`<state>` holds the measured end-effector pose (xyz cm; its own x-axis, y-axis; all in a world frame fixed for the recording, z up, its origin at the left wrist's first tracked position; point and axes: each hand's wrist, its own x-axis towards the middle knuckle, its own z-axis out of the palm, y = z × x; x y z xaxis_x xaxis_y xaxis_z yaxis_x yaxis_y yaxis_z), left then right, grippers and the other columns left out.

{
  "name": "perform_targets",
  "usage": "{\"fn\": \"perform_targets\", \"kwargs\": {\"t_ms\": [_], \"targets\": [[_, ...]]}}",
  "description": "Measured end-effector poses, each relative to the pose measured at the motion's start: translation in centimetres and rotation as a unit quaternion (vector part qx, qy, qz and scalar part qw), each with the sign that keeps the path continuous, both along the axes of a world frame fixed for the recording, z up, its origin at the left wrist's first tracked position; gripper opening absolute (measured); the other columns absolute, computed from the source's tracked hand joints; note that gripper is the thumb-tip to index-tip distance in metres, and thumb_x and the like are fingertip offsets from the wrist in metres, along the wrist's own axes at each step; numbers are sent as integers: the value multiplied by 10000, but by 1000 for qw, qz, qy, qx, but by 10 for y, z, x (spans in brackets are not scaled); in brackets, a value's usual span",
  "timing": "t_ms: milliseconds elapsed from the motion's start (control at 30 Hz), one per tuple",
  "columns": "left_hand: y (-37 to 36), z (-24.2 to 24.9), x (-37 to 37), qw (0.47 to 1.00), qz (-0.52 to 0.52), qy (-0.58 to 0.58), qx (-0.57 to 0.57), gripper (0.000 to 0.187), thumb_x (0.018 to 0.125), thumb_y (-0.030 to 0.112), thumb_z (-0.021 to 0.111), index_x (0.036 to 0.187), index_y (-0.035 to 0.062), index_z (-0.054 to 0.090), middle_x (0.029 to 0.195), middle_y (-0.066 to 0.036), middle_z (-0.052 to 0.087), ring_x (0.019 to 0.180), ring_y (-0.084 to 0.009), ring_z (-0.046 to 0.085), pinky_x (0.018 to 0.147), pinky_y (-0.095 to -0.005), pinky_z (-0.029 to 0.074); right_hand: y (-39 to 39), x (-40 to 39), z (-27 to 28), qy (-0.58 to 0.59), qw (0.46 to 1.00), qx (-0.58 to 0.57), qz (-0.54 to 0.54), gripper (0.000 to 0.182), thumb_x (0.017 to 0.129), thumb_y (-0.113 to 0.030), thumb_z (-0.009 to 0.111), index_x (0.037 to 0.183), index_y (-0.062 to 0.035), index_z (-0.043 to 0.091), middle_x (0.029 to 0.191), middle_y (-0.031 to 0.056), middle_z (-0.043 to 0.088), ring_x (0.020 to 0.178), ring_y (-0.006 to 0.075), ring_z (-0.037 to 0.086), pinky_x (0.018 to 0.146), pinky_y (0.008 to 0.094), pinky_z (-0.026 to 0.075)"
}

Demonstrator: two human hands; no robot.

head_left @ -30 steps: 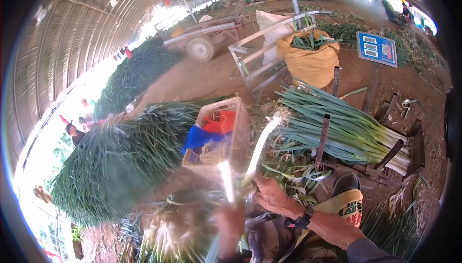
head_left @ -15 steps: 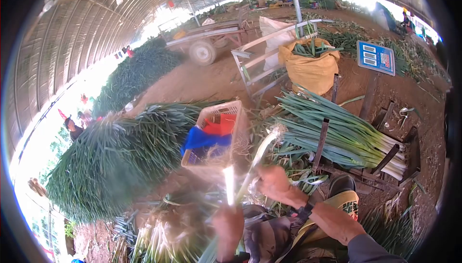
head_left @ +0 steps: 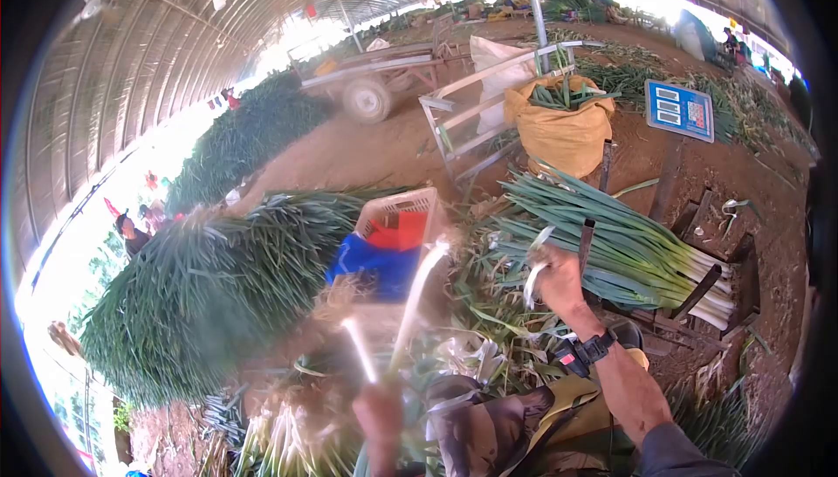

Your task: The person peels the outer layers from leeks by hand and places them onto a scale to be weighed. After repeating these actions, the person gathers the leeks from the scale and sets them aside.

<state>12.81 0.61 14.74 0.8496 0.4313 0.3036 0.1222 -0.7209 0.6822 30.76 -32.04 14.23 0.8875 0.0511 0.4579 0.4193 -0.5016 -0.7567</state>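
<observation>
My left hand (head_left: 378,414), smeared by motion, is wrapped around two long green onions (head_left: 410,302) near the bottom middle. Their white root ends point up and away from me, in front of the plastic crate. My right hand (head_left: 556,281) is closed on a pale strip of onion skin (head_left: 533,283), out to the right beside a metal post. Right of that hand, a bundle of trimmed green onions (head_left: 611,241) lies in a metal rack (head_left: 745,285), white ends to the right. Loose unpeeled green onions (head_left: 297,433) lie at the lower left.
A plastic crate (head_left: 397,202) holding red and blue cloth stands ahead. Left of it is a big heap of green onions (head_left: 201,302). Stripped leaves (head_left: 489,311) litter the ground. Farther back are a yellow sack (head_left: 563,132), a blue scale (head_left: 679,110) and a cart (head_left: 367,97).
My right hand has swung right and away from the onions, carrying a strip of skin. The left hand, with the two onions, has shifted left and slightly down.
</observation>
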Motion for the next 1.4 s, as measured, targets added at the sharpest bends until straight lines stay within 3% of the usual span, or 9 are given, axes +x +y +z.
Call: {"fn": "perform_targets", "kwargs": {"t_ms": [167,300,400,500,700,833,1200,1300,1400], "targets": [[11,24,6,987,-50,60,-139,219,832,122,788,975,-20,701,686,-23,638,606,-121,591,561,-287,467,7,-37,0,88,828,-512,213,683,898,-219,702,1488,-23,421,1170,230,677,861,345,728,716,448,601],[15,9,4,944,-103,92,-300,195,841,129,797,965,10,705,670,-7,630,572,-88,570,536,-245,447,25,-24,15,134,951,-66,271,734,922,-340,735,1499,-22,412,1238,209,656,1039,303,699,919,398,568],[6,-5,10,927,-164,94,-324,129,859,82,783,953,26,715,683,-2,640,572,-82,571,534,-236,444,47,-34,65,253,885,283,270,773,929,-442,742,1461,23,428,1413,149,568,1209,306,619,1084,443,481],[5,-20,18,918,-205,165,-297,122,879,72,760,974,13,710,748,-13,658,615,-91,584,555,-238,452,68,-15,64,252,698,566,360,666,948,-397,731,1386,40,485,1360,218,609,1201,337,632,1069,503,493],[-17,29,21,903,-242,127,-333,389,922,49,686,1295,-53,643,1177,-141,730,1092,-223,676,986,-359,520,98,-41,97,228,756,547,280,283,996,-235,693,1061,38,658,943,224,740,775,301,750,710,420,636],[-13,43,33,906,-269,120,-302,432,932,79,712,1334,-50,622,1223,-140,714,1139,-218,656,1007,-361,512,128,-40,76,173,829,426,319,397,987,-276,717,1253,11,650,959,92,764,841,151,741,698,277,593],[-10,36,39,884,-285,90,-361,287,935,200,764,1137,0,724,1007,-31,717,939,-138,625,863,-310,485,118,-53,111,319,856,248,322,548,963,-385,720,1357,-25,595,1248,117,650,1168,175,584,1002,349,475],[-14,39,36,877,-281,76,-382,247,936,224,770,1079,24,740,947,2,689,902,-120,599,828,-300,467,132,-40,81,184,889,256,331,508,911,-432,783,1016,44,644,854,92,651,789,167,614,707,348,538],[-11,32,37,865,-302,80,-393,242,940,226,766,1084,33,739,940,8,683,898,-115,596,819,-296,466,132,-39,77,173,878,271,356,447,905,-363,789,998,50,646,828,99,654,783,165,619,696,336,534]]}}
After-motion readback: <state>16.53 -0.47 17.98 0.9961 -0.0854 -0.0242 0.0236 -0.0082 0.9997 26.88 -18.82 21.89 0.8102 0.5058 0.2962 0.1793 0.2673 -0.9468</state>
